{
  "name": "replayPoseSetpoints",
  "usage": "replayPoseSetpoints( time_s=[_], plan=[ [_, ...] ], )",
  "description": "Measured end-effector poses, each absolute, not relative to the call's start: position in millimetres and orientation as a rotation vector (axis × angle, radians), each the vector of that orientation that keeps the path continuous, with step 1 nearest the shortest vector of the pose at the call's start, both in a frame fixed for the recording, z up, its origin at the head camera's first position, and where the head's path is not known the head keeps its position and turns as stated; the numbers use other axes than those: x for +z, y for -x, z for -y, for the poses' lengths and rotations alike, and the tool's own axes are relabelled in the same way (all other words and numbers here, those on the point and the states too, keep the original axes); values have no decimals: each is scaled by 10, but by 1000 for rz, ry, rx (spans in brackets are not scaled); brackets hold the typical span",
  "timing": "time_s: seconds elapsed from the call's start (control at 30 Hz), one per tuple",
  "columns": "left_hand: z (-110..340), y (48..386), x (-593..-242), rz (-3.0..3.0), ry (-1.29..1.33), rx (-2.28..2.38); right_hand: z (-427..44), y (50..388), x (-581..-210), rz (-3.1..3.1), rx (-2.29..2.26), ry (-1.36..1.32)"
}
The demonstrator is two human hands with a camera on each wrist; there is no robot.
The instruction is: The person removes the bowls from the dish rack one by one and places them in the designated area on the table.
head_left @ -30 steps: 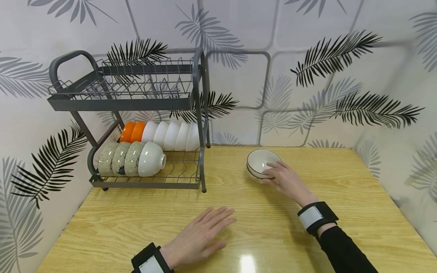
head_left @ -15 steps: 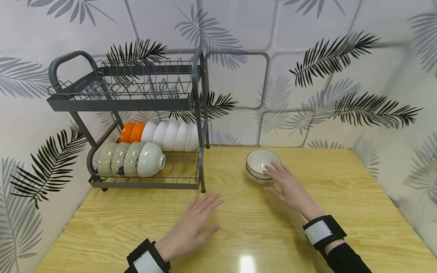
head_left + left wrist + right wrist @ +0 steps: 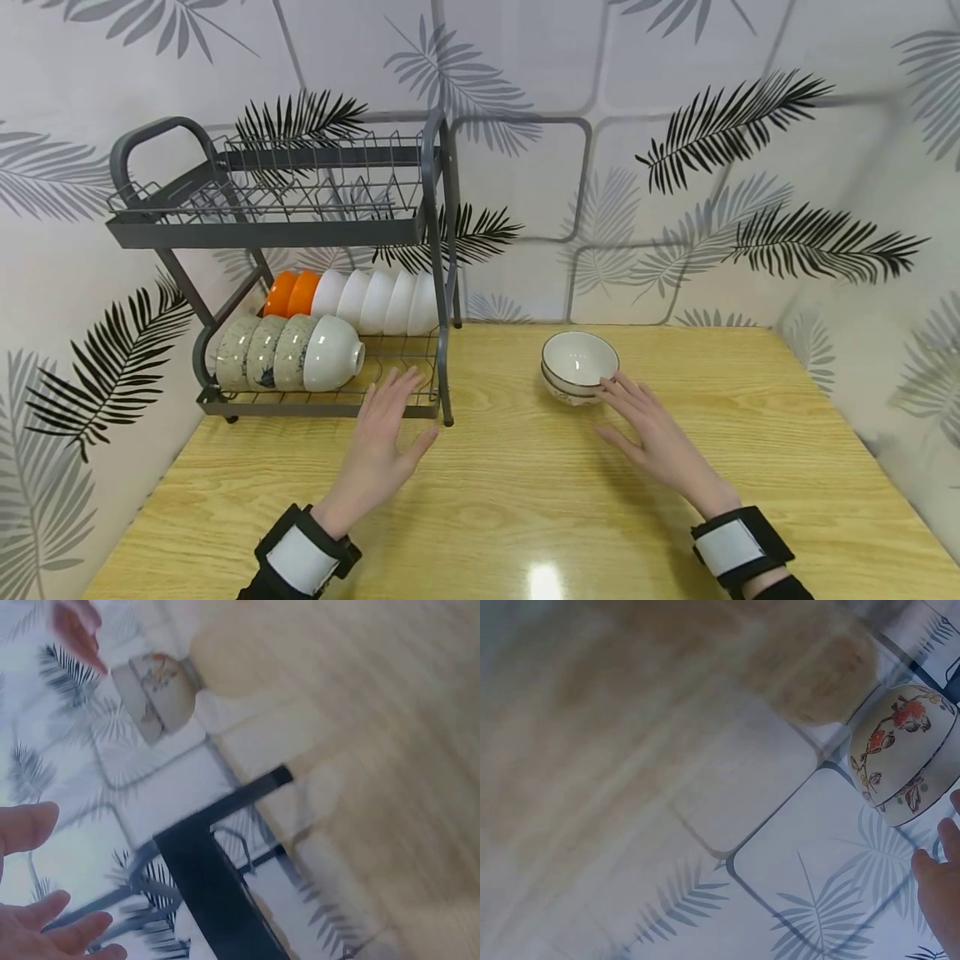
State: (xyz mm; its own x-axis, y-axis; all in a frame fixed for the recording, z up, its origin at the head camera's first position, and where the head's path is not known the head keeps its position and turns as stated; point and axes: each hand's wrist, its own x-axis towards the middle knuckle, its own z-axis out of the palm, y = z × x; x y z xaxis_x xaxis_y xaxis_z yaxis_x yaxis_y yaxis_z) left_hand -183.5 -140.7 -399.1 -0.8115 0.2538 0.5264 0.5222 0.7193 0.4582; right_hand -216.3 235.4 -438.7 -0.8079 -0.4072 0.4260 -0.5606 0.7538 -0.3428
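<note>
Two nested white bowls [image 3: 580,367] with dark rims stand upright on the wooden table. Their outer walls carry red flowers, plain on the bowls [image 3: 904,750] in the right wrist view. My right hand [image 3: 663,442] is held just beside them on the right, fingers extended; whether a fingertip touches the rim I cannot tell. With fingers spread and nothing in it, my left hand [image 3: 378,450] hovers before the rack's lower front edge. On the lower tier of the dish rack [image 3: 322,408] several speckled bowls [image 3: 258,354] and a white bowl [image 3: 330,354] lie on their sides in a row.
Behind that row, orange bowls [image 3: 292,293] and several white bowls [image 3: 375,302] also stand on edge. The rack's upper wire tier [image 3: 277,187] overhangs the lower one, and a grey post [image 3: 441,333] bounds it on the right. A leaf-patterned wall [image 3: 540,192] rises behind the table.
My left hand has moved left and forward toward the rack. The right hand has drawn back from over the bowls to their right side. The nested bowls stay in place.
</note>
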Motion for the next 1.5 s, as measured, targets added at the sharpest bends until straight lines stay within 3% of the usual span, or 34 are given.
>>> replayPoseSetpoints(
  time_s=[0.97,1.5],
  plan=[
    [2023,2274,-3768,2444,38,-1003,-2501,1747,-4387,2651,744,-714],
    [2258,2417,-3524,2566,-14,-1062,-2530,1672,-4377,2724,784,-661]
  ],
)
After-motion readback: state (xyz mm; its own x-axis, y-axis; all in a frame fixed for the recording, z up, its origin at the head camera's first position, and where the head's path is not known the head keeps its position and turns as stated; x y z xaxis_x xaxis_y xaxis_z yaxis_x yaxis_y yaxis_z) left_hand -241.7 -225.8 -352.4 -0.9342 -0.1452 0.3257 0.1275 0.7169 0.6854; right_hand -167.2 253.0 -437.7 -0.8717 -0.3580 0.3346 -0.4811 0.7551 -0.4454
